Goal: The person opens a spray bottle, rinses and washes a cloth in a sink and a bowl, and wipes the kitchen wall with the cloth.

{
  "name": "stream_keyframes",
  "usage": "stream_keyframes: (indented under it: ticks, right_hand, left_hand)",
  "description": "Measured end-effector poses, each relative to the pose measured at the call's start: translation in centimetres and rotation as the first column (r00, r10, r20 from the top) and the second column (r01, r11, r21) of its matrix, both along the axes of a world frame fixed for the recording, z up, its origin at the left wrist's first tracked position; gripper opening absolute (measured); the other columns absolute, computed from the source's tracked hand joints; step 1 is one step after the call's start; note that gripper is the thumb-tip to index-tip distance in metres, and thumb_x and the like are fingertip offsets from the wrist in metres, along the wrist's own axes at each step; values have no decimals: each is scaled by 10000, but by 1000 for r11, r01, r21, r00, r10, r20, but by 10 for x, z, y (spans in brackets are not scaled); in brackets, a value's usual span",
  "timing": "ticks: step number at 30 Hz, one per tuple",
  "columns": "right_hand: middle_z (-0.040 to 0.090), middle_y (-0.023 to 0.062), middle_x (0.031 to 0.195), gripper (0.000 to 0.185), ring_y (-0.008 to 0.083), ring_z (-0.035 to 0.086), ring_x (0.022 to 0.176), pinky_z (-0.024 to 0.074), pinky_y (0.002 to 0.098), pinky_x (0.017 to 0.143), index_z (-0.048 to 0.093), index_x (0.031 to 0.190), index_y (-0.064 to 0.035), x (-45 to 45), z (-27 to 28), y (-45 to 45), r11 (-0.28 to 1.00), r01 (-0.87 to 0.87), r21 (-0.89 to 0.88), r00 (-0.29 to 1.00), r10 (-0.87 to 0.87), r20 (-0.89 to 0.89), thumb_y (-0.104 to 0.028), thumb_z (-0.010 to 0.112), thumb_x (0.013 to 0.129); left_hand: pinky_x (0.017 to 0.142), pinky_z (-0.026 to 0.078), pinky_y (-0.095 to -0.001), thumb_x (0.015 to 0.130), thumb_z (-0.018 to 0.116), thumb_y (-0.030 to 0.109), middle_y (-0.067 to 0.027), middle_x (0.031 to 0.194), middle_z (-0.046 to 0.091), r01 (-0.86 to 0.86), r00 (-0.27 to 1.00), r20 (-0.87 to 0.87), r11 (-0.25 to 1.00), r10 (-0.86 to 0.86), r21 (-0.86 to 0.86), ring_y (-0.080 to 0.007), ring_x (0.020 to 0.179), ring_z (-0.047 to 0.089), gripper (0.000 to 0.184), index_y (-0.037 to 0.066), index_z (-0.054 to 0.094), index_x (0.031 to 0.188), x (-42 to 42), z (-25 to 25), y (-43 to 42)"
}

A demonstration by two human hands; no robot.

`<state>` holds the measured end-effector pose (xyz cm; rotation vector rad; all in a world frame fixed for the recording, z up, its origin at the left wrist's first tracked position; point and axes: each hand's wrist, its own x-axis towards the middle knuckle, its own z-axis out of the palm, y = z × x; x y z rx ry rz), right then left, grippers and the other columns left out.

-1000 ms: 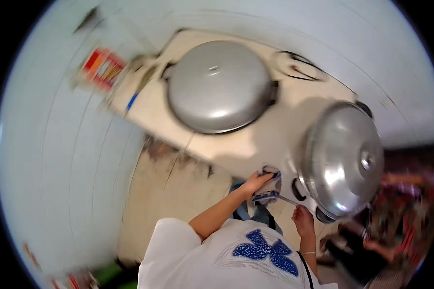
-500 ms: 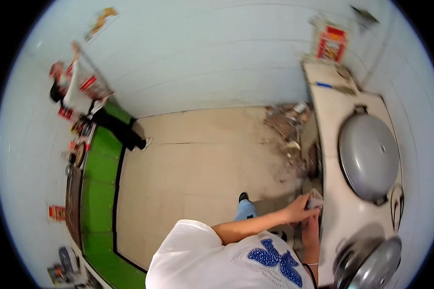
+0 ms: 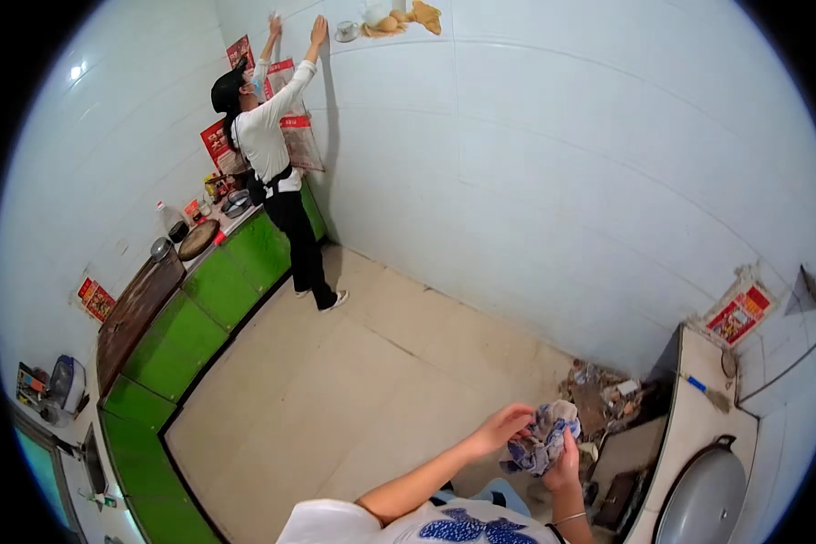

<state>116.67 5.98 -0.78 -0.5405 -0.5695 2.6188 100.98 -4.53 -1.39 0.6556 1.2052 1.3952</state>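
A crumpled blue, white and grey cloth (image 3: 546, 439) is bunched between my two hands, above the floor in front of my body. My left hand (image 3: 500, 430) has its fingers curled against the cloth's left side. From the lower right, my right hand (image 3: 564, 464) grips the same cloth, thumb up along its edge. Folds of the fabric hide some fingertips. Just to the right of my hands stands the tiled stove counter (image 3: 639, 444), apart from the cloth.
A large grey lid (image 3: 704, 499) and a blue-handled brush (image 3: 705, 392) lie on the right counter. Rubbish (image 3: 598, 394) is heaped beside it. Green cabinets (image 3: 177, 349) line the left. At the back, a person (image 3: 267, 136) in a cap reaches both hands to the wall.
My view has swung left and up. Both hands have come away from the counter edge with the cloth, which now shows larger and more spread out between them.
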Motion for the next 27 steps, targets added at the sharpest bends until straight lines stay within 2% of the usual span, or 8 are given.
stream_keyframes:
  ticks: [2,3,6,10,16,20,23,27]
  right_hand:
    - [542,131,1363,515,306,529,1234,394,449,1082,454,1373,-5,-29,3,24,1000,-26,13,999,25,42,-371,320,1037]
    - [534,144,1378,526,312,524,1247,388,466,1083,477,1372,-30,-38,-12,43,806,-54,590,995,-4,97,-408,362,1025]
    - [561,138,1350,524,302,531,1245,392,481,1075,492,1371,-62,-97,39,117,999,27,23,980,-31,197,-432,418,1008]
    - [598,109,1296,529,258,556,1212,430,464,1043,483,1379,-84,-175,125,263,913,251,320,957,-284,60,-447,469,994]
    - [487,70,1410,594,182,481,1266,374,334,1076,418,1426,-26,-277,365,502,109,626,772,685,-549,-479,-437,482,1002]
    - [538,176,1348,536,277,498,1251,361,342,1055,441,1373,4,-357,514,616,-713,303,632,424,-494,-759,-368,480,988]
    - [466,131,1427,555,343,396,1353,288,510,1101,428,1414,-124,-455,536,666,-698,-567,437,-123,-453,-883,-379,523,931]
    - [447,76,1458,545,288,364,1375,235,543,1138,453,1400,-148,-613,480,560,-976,-141,163,632,-216,-744,-258,504,869]
  left_hand:
    - [907,498,-322,1019,507,276,-76,1214,598,-166,983,88,985,162,45,-164,1033,600,393,51,469,1339,-30,0,-1]
    - [891,497,-306,1010,518,277,-87,1216,606,-214,975,74,976,211,37,-167,1026,603,387,46,484,1319,-45,-3,0]
    - [869,499,-292,993,534,241,-104,1196,620,-330,944,-10,944,329,-12,-166,980,620,355,34,506,1281,-100,2,17]
    - [835,517,-310,993,540,240,-92,1128,628,-354,932,-82,935,352,-5,-166,933,634,331,45,519,1259,-179,10,81]
    - [826,521,-318,985,540,203,-118,1116,620,-397,903,-135,911,409,108,-173,913,634,321,17,513,1245,-292,46,231]
    - [832,519,-328,990,533,197,-120,1107,619,-420,885,-144,892,443,168,-178,907,629,320,5,505,1245,-354,76,322]
    - [833,512,-326,995,539,198,-113,1102,620,-423,863,-180,870,472,252,-170,894,620,320,2,504,1246,-400,105,372]
    - [846,488,-306,988,564,184,-94,1092,621,-339,709,-426,800,563,494,-159,916,599,312,-6,506,1228,-454,166,443]
